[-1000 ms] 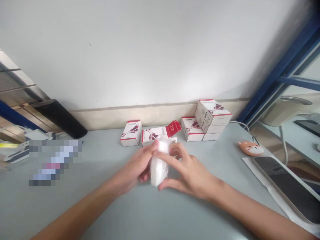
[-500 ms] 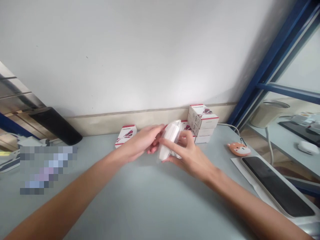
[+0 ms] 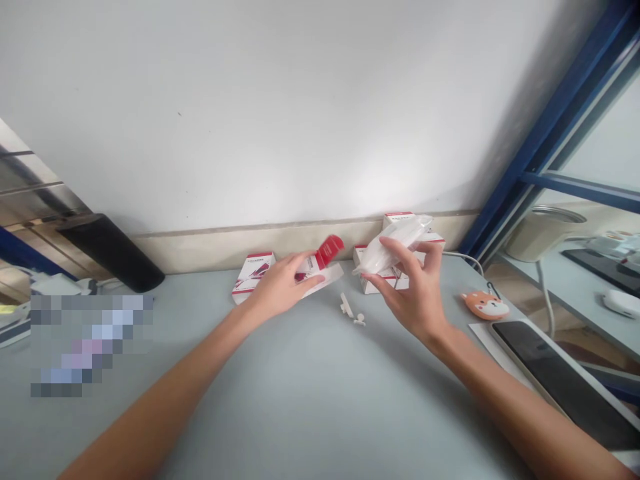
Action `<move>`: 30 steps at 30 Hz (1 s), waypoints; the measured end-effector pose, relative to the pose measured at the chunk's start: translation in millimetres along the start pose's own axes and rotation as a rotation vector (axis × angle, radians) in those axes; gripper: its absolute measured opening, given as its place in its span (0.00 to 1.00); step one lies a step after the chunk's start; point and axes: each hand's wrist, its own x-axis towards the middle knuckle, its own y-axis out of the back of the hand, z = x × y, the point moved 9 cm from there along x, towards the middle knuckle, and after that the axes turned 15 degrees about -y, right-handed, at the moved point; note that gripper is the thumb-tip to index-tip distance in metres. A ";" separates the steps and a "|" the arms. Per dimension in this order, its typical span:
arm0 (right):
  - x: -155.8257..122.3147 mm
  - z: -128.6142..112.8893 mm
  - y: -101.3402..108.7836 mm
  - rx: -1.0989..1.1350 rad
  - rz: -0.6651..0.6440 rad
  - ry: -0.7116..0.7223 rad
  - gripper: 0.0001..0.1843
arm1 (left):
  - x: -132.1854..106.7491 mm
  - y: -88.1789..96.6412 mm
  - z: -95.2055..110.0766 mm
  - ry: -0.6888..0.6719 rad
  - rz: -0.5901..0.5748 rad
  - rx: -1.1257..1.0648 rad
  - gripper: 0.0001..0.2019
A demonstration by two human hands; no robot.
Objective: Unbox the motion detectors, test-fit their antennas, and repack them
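While the right hand [image 3: 413,287] pinches a translucent bag [image 3: 395,243], its long axis slanting up and rightward from the fingers, the left hand [image 3: 280,287] lies on one opened box [image 3: 329,252], its hold unclear. Two small white pieces [image 3: 351,309] sit on the bench [image 3: 300,400] between the hands; at least three more boxes [image 3: 253,277] stand behind.

One head-worn camera looks forward and down from above the worktop [image 3: 280,407], close over the left hand [image 3: 283,287] and right hand [image 3: 413,287], facing the wall [image 3: 250,113].
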 end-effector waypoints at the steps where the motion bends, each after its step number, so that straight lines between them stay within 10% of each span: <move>1: -1.0 -0.2 0.3 0.009 0.009 -0.007 0.27 | -4.2 10.6 -0.8 0.022 0.079 -0.078 0.33; 4: -6.6 -7.7 4.0 0.091 0.020 -0.017 0.32 | -31.2 7.9 2.2 0.145 0.121 -0.568 0.36; 8: -22.4 -40.4 6.5 0.196 -0.071 0.104 0.39 | -97.7 -62.6 36.5 0.468 -0.290 -1.249 0.46; 12: -37.7 -67.6 -8.7 0.293 -0.386 0.139 0.37 | -124.8 -86.7 53.8 0.465 -0.354 -1.397 0.38; 17: -49.8 -54.1 -37.4 0.526 -0.757 -0.232 0.33 | -131.0 -96.2 54.0 0.541 -0.430 -1.583 0.38; 23: -72.0 -40.4 -58.9 0.854 -0.936 -0.549 0.32 | -131.3 -94.0 51.8 0.583 -0.423 -1.623 0.39; 30: -86.7 -49.4 -70.3 1.135 -1.085 -0.713 0.31 | -148.4 -108.6 60.5 0.577 -0.740 -1.717 0.46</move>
